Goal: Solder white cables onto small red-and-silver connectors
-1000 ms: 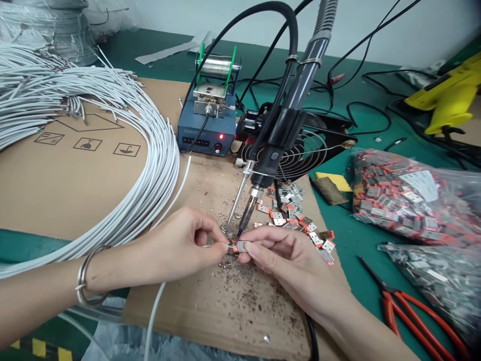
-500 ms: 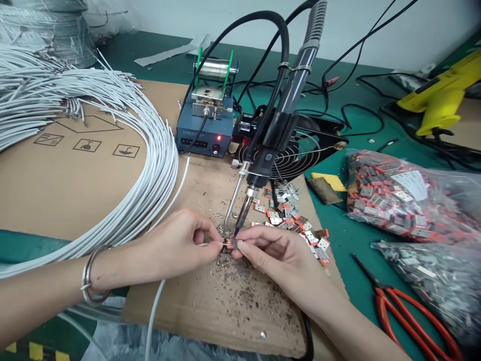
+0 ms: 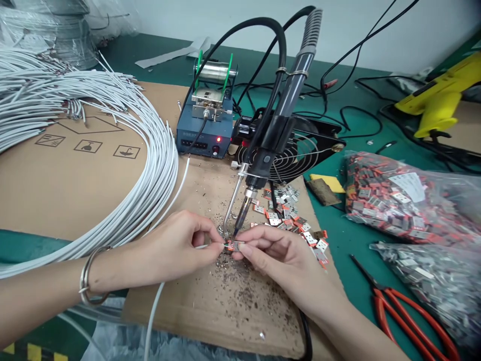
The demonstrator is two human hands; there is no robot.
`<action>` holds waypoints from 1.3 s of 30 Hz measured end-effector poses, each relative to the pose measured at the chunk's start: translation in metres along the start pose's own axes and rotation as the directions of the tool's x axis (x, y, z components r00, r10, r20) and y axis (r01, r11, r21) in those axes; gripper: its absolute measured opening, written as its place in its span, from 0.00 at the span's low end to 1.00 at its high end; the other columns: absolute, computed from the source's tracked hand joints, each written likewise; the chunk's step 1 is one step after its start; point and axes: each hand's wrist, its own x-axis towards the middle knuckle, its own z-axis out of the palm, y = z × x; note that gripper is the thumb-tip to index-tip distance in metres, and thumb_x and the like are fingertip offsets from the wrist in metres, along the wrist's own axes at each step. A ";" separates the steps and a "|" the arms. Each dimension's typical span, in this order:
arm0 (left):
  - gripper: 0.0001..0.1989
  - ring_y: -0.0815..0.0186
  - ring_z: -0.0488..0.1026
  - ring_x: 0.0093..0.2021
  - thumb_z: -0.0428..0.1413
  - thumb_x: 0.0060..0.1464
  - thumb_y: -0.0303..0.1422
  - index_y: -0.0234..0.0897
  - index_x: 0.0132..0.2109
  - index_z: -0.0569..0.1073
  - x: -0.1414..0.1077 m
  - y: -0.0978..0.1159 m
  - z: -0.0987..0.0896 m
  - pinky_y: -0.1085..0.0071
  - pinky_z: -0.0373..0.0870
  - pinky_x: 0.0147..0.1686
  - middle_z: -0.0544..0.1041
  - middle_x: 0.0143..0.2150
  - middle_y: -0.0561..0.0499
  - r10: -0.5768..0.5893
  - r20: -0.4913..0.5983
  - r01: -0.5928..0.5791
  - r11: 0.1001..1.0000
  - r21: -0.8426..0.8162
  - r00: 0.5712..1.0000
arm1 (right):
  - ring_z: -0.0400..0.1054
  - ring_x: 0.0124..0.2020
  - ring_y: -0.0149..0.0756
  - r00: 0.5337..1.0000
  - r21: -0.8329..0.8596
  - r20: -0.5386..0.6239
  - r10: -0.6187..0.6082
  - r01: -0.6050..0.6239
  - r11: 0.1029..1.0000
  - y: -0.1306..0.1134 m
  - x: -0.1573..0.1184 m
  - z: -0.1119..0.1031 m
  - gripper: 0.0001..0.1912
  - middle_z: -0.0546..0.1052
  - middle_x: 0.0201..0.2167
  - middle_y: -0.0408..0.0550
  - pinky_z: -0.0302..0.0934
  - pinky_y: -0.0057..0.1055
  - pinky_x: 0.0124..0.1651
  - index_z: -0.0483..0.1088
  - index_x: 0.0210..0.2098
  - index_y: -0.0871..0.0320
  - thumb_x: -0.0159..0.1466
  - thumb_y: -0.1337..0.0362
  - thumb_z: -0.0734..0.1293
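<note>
Between thumb and fingers, my left hand pinches the end of a white cable. My right hand grips a small USB connector with an orange-red part, its end meeting the cable end. Just above the connector is the tip of a soldering iron, fixed pointing down in a stand. Beside the tip runs a thin metal feed tube. Whether the tip touches the connector is too small to tell.
A blue solder feeder and a fan stand behind. Loose USB connectors lie right of the iron. Coiled white cables cover the left. Bagged connectors and red-handled pliers lie right, with a yellow sponge.
The connector and cable end sit very slightly lower relative to the iron tip. Both hands keep their grip. The whole view has shifted a little.
</note>
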 end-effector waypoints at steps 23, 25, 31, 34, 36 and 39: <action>0.09 0.75 0.52 0.18 0.52 0.50 0.32 0.38 0.31 0.76 -0.001 0.004 -0.002 0.78 0.49 0.17 0.56 0.17 0.60 -0.030 0.013 0.031 0.999 -0.023 0.999 | 0.73 0.24 0.30 0.999 0.032 0.005 -0.041 0.041 0.999 -0.002 -0.001 0.002 0.02 0.79 0.22 0.43 0.66 0.22 0.29 0.76 0.27 0.56 0.51 0.66 0.71; 0.09 0.74 0.53 0.18 0.51 0.50 0.32 0.37 0.31 0.76 -0.001 0.004 -0.003 0.78 0.49 0.17 0.56 0.16 0.60 -0.034 0.013 0.034 0.999 -0.023 0.999 | 0.73 0.24 0.30 0.999 0.038 -0.002 -0.035 0.035 0.999 -0.002 -0.001 0.002 0.02 0.79 0.21 0.43 0.66 0.23 0.29 0.76 0.27 0.56 0.51 0.67 0.71; 0.09 0.74 0.53 0.19 0.51 0.50 0.31 0.36 0.31 0.76 0.001 0.002 -0.001 0.77 0.50 0.18 0.57 0.17 0.59 -0.032 0.019 0.031 0.999 0.031 0.999 | 0.73 0.25 0.32 0.999 0.004 -0.034 0.007 -0.006 1.000 -0.001 -0.002 0.002 0.02 0.79 0.21 0.43 0.66 0.25 0.29 0.76 0.26 0.56 0.51 0.67 0.71; 0.09 0.74 0.53 0.19 0.51 0.50 0.31 0.35 0.31 0.76 0.000 0.000 0.001 0.77 0.50 0.19 0.57 0.17 0.59 -0.027 0.023 0.026 0.999 0.044 0.999 | 0.73 0.25 0.32 1.000 -0.031 -0.017 0.018 -0.019 0.999 0.000 -0.001 0.001 0.03 0.79 0.22 0.44 0.65 0.26 0.29 0.75 0.27 0.57 0.50 0.66 0.71; 0.10 0.74 0.54 0.19 0.50 0.51 0.32 0.36 0.32 0.76 0.000 -0.002 0.002 0.77 0.50 0.19 0.58 0.18 0.59 -0.009 0.034 0.008 0.999 0.036 0.999 | 0.73 0.25 0.31 1.000 -0.063 0.005 0.014 -0.014 0.998 -0.001 -0.002 -0.001 0.03 0.79 0.22 0.44 0.65 0.25 0.29 0.75 0.27 0.57 0.50 0.67 0.70; 0.11 0.73 0.56 0.20 0.50 0.53 0.35 0.35 0.34 0.75 -0.003 -0.003 0.003 0.76 0.50 0.19 0.62 0.19 0.58 0.034 0.096 -0.034 0.999 0.001 0.995 | 0.71 0.24 0.30 0.999 -0.143 0.035 -0.031 0.035 0.989 -0.007 -0.007 -0.004 0.03 0.78 0.21 0.45 0.63 0.25 0.27 0.74 0.26 0.58 0.50 0.67 0.70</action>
